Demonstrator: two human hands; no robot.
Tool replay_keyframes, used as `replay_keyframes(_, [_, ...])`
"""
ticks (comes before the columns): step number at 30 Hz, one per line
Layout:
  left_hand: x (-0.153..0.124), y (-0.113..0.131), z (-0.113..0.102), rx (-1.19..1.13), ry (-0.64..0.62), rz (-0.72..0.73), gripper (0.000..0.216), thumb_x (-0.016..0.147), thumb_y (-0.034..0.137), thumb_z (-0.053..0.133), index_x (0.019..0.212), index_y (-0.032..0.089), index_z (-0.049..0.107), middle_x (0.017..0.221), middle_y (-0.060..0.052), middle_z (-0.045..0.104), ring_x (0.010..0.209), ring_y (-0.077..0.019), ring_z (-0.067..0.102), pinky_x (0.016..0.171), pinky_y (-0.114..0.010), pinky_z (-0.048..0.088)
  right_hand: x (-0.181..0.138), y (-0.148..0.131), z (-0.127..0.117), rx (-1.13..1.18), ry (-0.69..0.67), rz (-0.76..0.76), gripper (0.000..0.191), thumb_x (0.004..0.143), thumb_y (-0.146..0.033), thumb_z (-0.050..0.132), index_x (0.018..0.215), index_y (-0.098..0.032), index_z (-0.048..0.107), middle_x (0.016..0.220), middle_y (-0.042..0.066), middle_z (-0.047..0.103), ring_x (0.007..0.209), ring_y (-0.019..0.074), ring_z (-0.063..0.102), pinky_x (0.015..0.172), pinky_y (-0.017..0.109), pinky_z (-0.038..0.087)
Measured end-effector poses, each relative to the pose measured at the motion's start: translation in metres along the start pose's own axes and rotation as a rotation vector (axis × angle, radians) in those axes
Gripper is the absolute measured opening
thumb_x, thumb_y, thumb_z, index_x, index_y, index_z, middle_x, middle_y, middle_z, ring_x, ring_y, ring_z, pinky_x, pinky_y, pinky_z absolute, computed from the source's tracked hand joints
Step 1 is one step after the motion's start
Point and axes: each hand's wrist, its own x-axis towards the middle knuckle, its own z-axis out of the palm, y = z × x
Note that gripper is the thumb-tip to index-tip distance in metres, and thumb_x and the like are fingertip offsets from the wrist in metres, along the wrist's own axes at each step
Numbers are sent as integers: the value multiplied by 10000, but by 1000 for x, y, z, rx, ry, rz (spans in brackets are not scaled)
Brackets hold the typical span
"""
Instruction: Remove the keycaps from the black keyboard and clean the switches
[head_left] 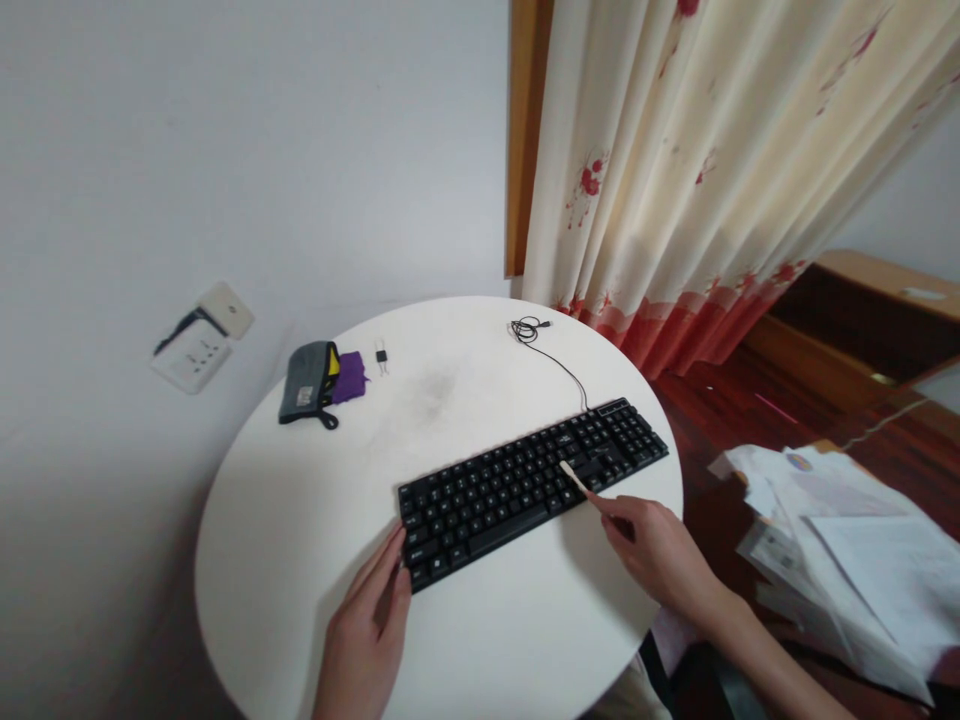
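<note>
A black keyboard [517, 485] lies slanted across the round white table [292, 540]. My left hand [367, 615] holds its left end, with the fingers and thumb against the short edge. In my right hand [649, 545] is a white toothbrush [576, 478], pinched between thumb and fingers. Its head touches or hovers just over the keys right of the letter block; I cannot tell which. Most of the handle is hidden in the hand. From the keyboard's back edge a thin black cable [562, 365] runs to a loose coil with a plug near the table's far edge.
At the table's left stands a grey pouch [306, 380] with purple cloth [349, 377] poking out. Beside it lies a small black clip-like item [382, 357]. A wall socket [191, 355] is at left, a curtain [675, 180] behind. Papers and plastic bags [847, 550] are piled at right.
</note>
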Motion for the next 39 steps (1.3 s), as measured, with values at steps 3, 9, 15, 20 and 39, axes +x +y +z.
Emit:
replay_keyframes(3, [0, 0, 0, 6, 1, -4, 469, 895, 395, 537, 1329, 226, 597, 1376, -51, 585, 1258, -246, 558, 1129, -425, 371, -10, 1, -2, 41, -1, 17, 437, 894, -229, 424, 1254, -236, 671, 807, 63, 724, 738, 219, 657, 680, 279, 437])
replay_keyframes(9, [0, -1, 0, 3, 3, -8, 472, 877, 401, 558, 1317, 237, 608, 1368, -41, 593, 1257, -260, 558, 1125, -428, 380, -29, 7, -6, 117, -26, 64, 437, 865, -257, 442, 1220, -234, 696, 877, 80, 753, 794, 245, 692, 708, 290, 480])
replay_keyframes(15, [0, 0, 0, 9, -1, 1, 462, 891, 388, 542, 1328, 251, 596, 1373, -32, 588, 1257, -245, 559, 1128, -433, 376, -45, 18, -8, 136, -17, 115, 426, 854, -296, 464, 1187, -220, 718, 866, 79, 758, 780, 257, 695, 690, 298, 504])
replay_keyframes(20, [0, -2, 1, 29, -3, 22, 477, 900, 387, 529, 1345, 223, 579, 1392, -49, 571, 1266, -244, 551, 1137, -438, 358, -35, 9, -17, 158, 90, 70, 439, 883, -314, 464, 1229, -168, 692, 803, 86, 746, 685, 224, 664, 632, 278, 486])
replay_keyframes(39, [-1, -1, 1, 2, 3, -11, 468, 895, 408, 538, 1322, 226, 604, 1374, -40, 589, 1253, -243, 563, 1124, -403, 384, 43, -9, 2, -5, 59, -29, 423, 891, -228, 459, 1257, -247, 669, 918, 65, 751, 764, 209, 671, 674, 275, 429])
